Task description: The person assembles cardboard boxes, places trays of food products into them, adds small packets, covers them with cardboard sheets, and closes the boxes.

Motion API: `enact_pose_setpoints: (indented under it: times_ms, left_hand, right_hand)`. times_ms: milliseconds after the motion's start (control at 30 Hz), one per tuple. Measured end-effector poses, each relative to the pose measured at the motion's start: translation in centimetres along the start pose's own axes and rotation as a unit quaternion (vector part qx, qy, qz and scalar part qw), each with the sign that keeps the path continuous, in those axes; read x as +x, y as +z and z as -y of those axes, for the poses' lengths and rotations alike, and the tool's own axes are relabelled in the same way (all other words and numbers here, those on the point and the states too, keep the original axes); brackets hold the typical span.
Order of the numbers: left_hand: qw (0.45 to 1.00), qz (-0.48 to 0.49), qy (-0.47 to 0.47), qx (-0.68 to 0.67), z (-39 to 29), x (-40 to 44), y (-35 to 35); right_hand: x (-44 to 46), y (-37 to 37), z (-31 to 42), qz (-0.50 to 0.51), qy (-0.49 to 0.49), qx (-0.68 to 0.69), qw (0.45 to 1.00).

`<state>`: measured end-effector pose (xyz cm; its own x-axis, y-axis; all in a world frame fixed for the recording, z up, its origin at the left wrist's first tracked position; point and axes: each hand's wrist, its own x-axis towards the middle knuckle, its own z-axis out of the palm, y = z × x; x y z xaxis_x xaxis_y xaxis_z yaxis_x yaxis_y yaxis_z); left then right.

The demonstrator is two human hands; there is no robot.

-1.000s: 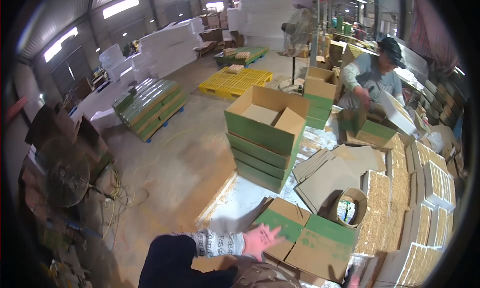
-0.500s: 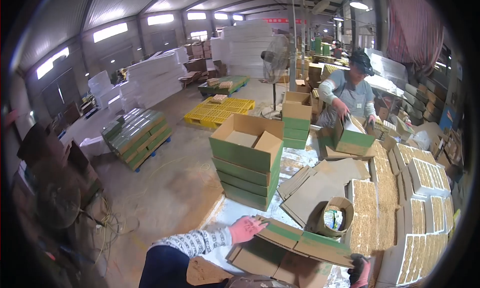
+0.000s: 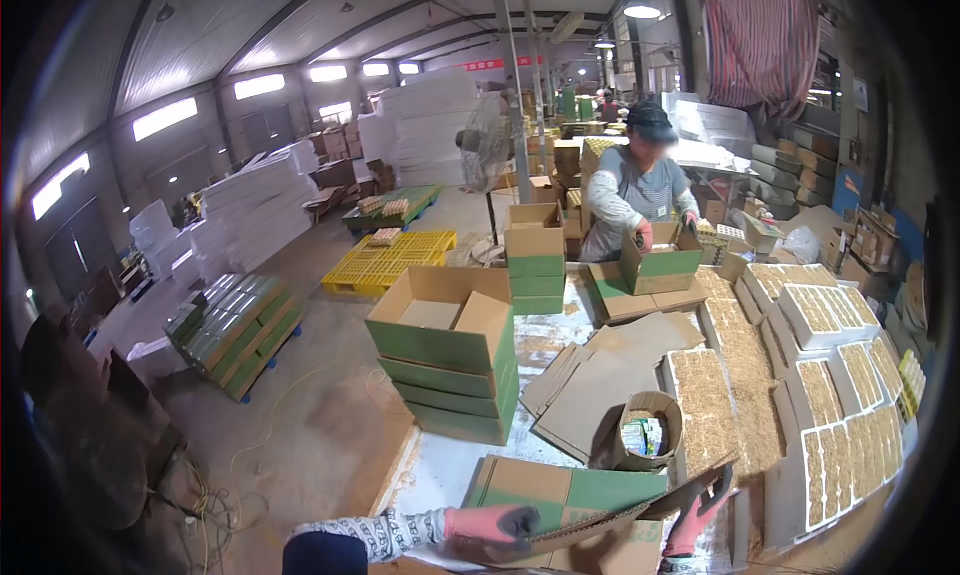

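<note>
A flattened cardboard box (image 3: pixel 622 516) is tilted nearly edge-on at the bottom of the view, spanning both my hands. My left hand (image 3: pixel 492 524), in a pink and black glove, is closed at its left end. At the right end, the fingers of my right hand (image 3: pixel 702 507), gloved alike, wrap round the edge. Under and behind it lie more flattened green-and-brown boxes (image 3: pixel 520 478) on the white table. Just beyond stands a round cardboard container (image 3: pixel 650 432) with printed packets inside.
Nested open boxes (image 3: pixel 445 320) rise at the table's left edge. Loose cardboard sheets (image 3: pixel 610 370) lie mid-table. Straw-coloured filled trays (image 3: pixel 850 465) are stacked on the right. Across the table a co-worker (image 3: pixel 640 190) handles an open box (image 3: pixel 662 265). A fan (image 3: pixel 483 145) stands behind.
The flattened box has tilted from lying fairly flat to almost edge-on, and my left hand has moved down. The view has swung right. The co-worker's box now stands upright.
</note>
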<state>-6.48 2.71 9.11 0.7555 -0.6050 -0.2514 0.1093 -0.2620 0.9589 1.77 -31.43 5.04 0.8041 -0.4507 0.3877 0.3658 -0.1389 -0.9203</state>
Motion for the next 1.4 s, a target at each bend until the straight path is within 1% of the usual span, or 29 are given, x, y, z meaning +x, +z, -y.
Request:
enact_pose_setpoints:
  times_ms: [67, 167, 200, 267, 333, 367, 433, 467, 500, 567, 600, 633, 700, 800, 833, 867, 900, 933, 967, 1000, 1033, 1100, 1133, 1167, 1233, 1267, 1300, 1333, 1400]
  left_hand:
    - [0.959, -0.179, 0.018, -0.219, 0.2, 0.0, -1.2]
    - [0.977, -0.213, 0.019, -0.026, -1.2, 1.2, -0.4]
    - [0.971, -0.197, 0.132, 0.031, -1.0, 1.5, 0.9]
    - [0.919, -0.188, 0.178, 0.298, -2.7, 0.9, 1.6]
    - [0.926, -0.202, 0.03, 0.316, -4.9, -0.7, 3.6]
    - [0.984, -0.085, -0.121, 0.102, -6.9, -0.9, 3.4]
    - [0.967, -0.224, -0.059, 0.104, -5.7, 0.3, 2.1]
    - [0.962, -0.231, -0.04, 0.141, -5.2, 1.0, 1.6]
    - [0.954, -0.239, -0.021, 0.178, -4.8, 1.7, 1.1]
    - [0.953, -0.081, -0.018, 0.291, -1.9, 4.2, 0.5]
    - [0.946, 0.027, -0.017, 0.323, 0.4, 5.1, 0.3]
    - [0.957, 0.094, 0.007, 0.276, 0.9, 4.0, 0.6]
    - [0.949, 0.232, 0.05, 0.208, 0.0, 2.0, -2.0]
    - [0.951, 0.144, 0.049, 0.269, 0.4, -0.3, -1.4]
    - [0.931, -0.016, 0.023, 0.363, 0.3, 0.5, -1.4]
    - [0.895, -0.142, 0.017, 0.422, 1.5, 1.7, -1.8]
    - [0.848, -0.266, -0.004, 0.459, 2.7, 2.9, -2.1]
    - [0.857, -0.326, -0.035, 0.398, 5.3, 4.2, -1.2]
    - [0.903, -0.337, -0.037, 0.265, 7.5, 4.7, -1.4]
    - [0.93, -0.34, -0.045, 0.13, 9.6, 4.7, -1.9]
    - [0.932, -0.352, -0.061, 0.06, 10.5, 3.9, -1.8]
    - [0.924, -0.379, -0.044, -0.034, 8.9, 3.8, -1.3]
    - [0.92, -0.389, -0.011, -0.056, 6.4, 4.5, -0.8]
    - [0.866, -0.357, -0.015, -0.35, 3.1, 3.8, 1.3]
    - [0.928, -0.324, -0.034, -0.179, 5.6, 3.8, 0.8]
    - [0.947, -0.308, -0.024, -0.085, 7.4, 4.4, 0.2]
    - [0.961, -0.275, -0.016, 0.032, 9.5, 3.1, -0.6]
    - [0.958, -0.247, -0.001, 0.148, 11.4, 1.8, -1.4]
    - [0.934, -0.315, 0.048, -0.16, 7.6, 1.5, -1.3]
  right_hand:
    - [1.2, -1.3, -0.7, 0.021, -0.068, -0.114, 0.991]
    - [0.6, 0.8, 3.2, 0.091, -0.133, -0.13, 0.978]
    - [0.2, 1.7, 3.9, 0.089, -0.126, -0.153, 0.976]
    - [0.5, 2.0, 5.9, 0.094, -0.058, -0.172, 0.979]
    - [0.6, 1.5, 6.0, 0.039, -0.094, -0.152, 0.983]
    - [0.6, 0.6, 5.7, 0.04, -0.117, -0.182, 0.976]
    - [-0.3, 0.4, 6.6, 0.139, -0.027, -0.058, 0.988]
    - [-0.7, 1.0, 5.5, 0.135, -0.287, -0.178, 0.932]
    - [-0.6, 1.8, 8.2, 0.343, -0.148, -0.194, 0.907]
    - [-2.8, 5.6, 4.4, 0.499, -0.229, -0.258, 0.795]
    - [-4.1, 7.0, 0.2, 0.525, -0.275, -0.208, 0.778]
    - [-4.3, 7.5, -1.2, 0.586, -0.293, -0.29, 0.697]
    - [-3.3, 7.5, -0.3, 0.58, -0.31, -0.351, 0.667]
    - [-3.7, 7.2, -1.9, 0.607, -0.306, -0.314, 0.662]
    - [-2.1, 8.1, -0.4, 0.67, -0.252, -0.318, 0.622]
    - [-0.2, 10.2, -3.3, 0.709, -0.313, -0.215, 0.594]
    - [2.4, 10.5, 0.8, 0.629, -0.302, -0.281, 0.659]
    - [5.1, 10.9, 4.9, 0.546, -0.273, -0.339, 0.716]
    - [7.2, 10.9, 7.5, 0.402, -0.063, -0.147, 0.902]
    - [7.3, 11.5, 7.2, 0.28, -0.166, -0.287, 0.901]
    - [6.4, 11.4, 6.4, 0.15, -0.257, -0.423, 0.856]
    - [1.4, 8.6, 5.8, 0.283, -0.161, -0.458, 0.827]
    - [-0.7, 6.7, 5.5, 0.338, -0.184, -0.492, 0.781]
    - [-3.7, 5.2, 2.8, 0.365, -0.101, -0.464, 0.801]
    - [-4.3, 2.2, 3.4, 0.292, -0.055, -0.492, 0.818]
    - [-3.8, 0.7, 3.9, 0.301, -0.017, -0.545, 0.782]
    - [-1.8, 0.2, 6.3, 0.452, 0.248, -0.522, 0.679]
    - [-1.3, -0.6, 7.3, 0.523, 0.256, -0.495, 0.645]
    - [-1.4, -2.6, 7.0, 0.549, 0.161, -0.422, 0.703]
